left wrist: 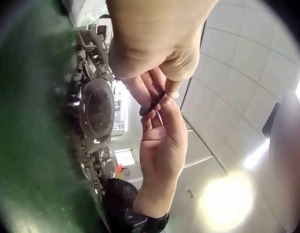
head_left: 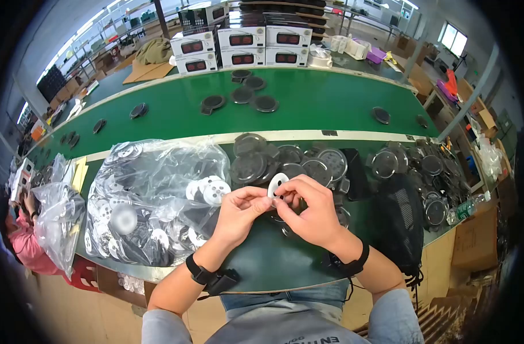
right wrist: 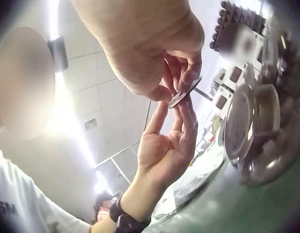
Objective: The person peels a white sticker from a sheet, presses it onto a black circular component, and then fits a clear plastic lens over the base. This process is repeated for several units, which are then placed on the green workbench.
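Observation:
A white disc (head_left: pixel 278 184) with dark holes is held tilted between both hands, above the table's near part. My left hand (head_left: pixel 243 213) pinches its left edge with thumb and fingers. On the other side my right hand (head_left: pixel 311 211) grips it, fingers curled. In the left wrist view the disc (left wrist: pixel 153 106) shows edge-on and dark, between the left hand (left wrist: pixel 154 53) and the right hand (left wrist: pixel 162 148). The right wrist view has the disc (right wrist: pixel 184 93) thin and slanted, with the right hand (right wrist: pixel 145 48) above and the left hand (right wrist: pixel 167 153) below.
To the left lies a clear plastic bag (head_left: pixel 159 200) of white discs. Dark round parts (head_left: pixel 317 171) pile up behind the hands, with more at right beside a black mesh bag (head_left: pixel 401 221). A green belt (head_left: pixel 308 103) bearing dark parts runs behind; boxes (head_left: pixel 242 39) stand beyond.

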Motion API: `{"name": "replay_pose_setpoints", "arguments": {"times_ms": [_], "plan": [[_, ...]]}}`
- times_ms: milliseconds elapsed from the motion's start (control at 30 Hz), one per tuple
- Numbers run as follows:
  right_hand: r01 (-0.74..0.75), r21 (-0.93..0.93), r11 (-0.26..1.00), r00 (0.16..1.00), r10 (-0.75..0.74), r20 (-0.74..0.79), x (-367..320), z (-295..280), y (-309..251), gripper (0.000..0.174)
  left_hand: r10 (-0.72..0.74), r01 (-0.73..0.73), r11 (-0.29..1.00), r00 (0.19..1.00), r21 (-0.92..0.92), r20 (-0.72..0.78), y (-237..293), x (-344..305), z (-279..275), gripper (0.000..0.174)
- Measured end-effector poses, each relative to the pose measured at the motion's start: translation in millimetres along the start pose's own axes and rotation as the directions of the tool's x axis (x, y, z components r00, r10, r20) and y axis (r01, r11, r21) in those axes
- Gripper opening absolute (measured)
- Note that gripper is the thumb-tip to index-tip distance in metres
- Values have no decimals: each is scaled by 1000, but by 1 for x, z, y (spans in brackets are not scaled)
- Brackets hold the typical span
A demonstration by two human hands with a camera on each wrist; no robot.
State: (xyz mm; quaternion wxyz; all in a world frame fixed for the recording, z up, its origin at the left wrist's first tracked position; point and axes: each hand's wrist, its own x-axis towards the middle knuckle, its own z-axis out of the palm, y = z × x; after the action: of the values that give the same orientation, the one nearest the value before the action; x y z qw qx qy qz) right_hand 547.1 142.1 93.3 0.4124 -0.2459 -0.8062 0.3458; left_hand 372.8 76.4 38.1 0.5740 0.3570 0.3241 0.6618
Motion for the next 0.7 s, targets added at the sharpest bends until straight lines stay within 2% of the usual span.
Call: {"name": "replay_pose_setpoints", "arguments": {"times_ms": [200,567,700], "plan": [[14,135,991,998,-6,-56,-8,4,25,17,79,-71,978,996,197,-35,-9,0,-3,12],[-14,159,987,997,26,-70,-13,4,26,15,171,-150,913,985,379,-24,-10,-2,-2,10],[-19,168,986,995,35,-94,-17,9,29,14,163,-129,894,986,429,-43,-8,-2,1,8]]}}
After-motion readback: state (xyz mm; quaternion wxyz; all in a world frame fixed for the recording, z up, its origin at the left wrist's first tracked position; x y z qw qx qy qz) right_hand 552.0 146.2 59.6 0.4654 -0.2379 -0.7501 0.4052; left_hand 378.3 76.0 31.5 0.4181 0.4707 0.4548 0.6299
